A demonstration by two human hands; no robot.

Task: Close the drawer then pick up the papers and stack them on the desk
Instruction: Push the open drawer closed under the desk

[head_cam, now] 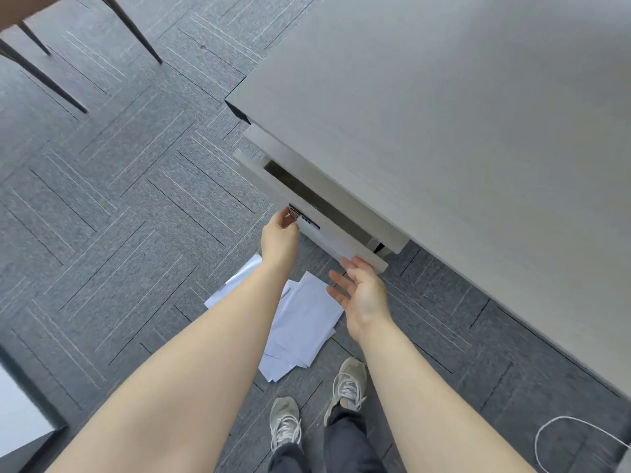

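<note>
Reaching down and forward, both hands meet the front panel of the drawer (309,213), which stands partly pulled out from under the pale grey counter (444,114), a dark gap showing behind the panel. The left hand (279,238) has its fingers curled at a small metal lock (293,211) on the panel; whether they pinch it or only touch it cannot be told. The right hand (363,295) is spread, palm turned toward the left hand, its fingertips at the near end of the drawer front. Below and between the two forearms, white papers (300,322) lie scattered and overlapping on the grey carpet floor (119,216), partly hidden by the left forearm. Nearer the body than the papers stand two grey laced shoes (346,387). A thin white cable (560,435) loops on the floor well to the right of the right forearm. Dark chair legs (44,76) stand far beyond the left hand.
</note>
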